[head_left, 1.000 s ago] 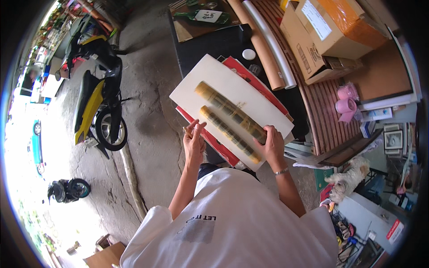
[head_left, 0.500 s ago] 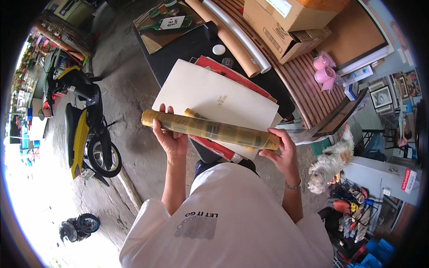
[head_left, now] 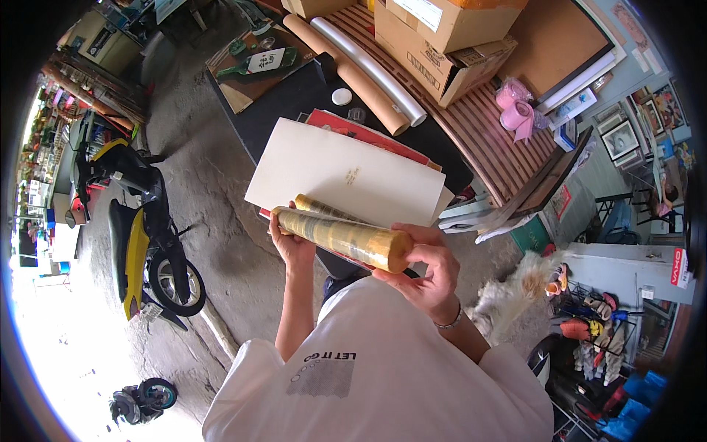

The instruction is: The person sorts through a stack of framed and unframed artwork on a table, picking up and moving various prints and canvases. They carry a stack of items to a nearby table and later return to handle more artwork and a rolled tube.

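Observation:
A yellowish-brown tube wrapped in shiny tape (head_left: 335, 234) is held between both my hands above the near edge of the black table (head_left: 254, 121). My left hand (head_left: 296, 252) is closed around its far left end. At the near right end my right hand (head_left: 428, 271) grips the rim, fingers above and thumb below. Partly hidden behind it, a second taped tube (head_left: 318, 205) lies on a large cream-coloured board (head_left: 335, 162). Under that board, red sheets (head_left: 346, 125) stick out at the back.
Beyond lie a brown paper roll (head_left: 361, 85), a silver roll (head_left: 383, 81) and a white round lid (head_left: 341, 96). Cardboard boxes (head_left: 420, 66) and pink rolls (head_left: 517, 114) rest on a slatted bench (head_left: 479, 140). A dog (head_left: 508, 295) is at right; a yellow-black motorbike (head_left: 136, 243) stands left.
The tube's right end has swung toward me, showing its round end cap. My hands have come closer together. On the right, the dog has shifted and turned.

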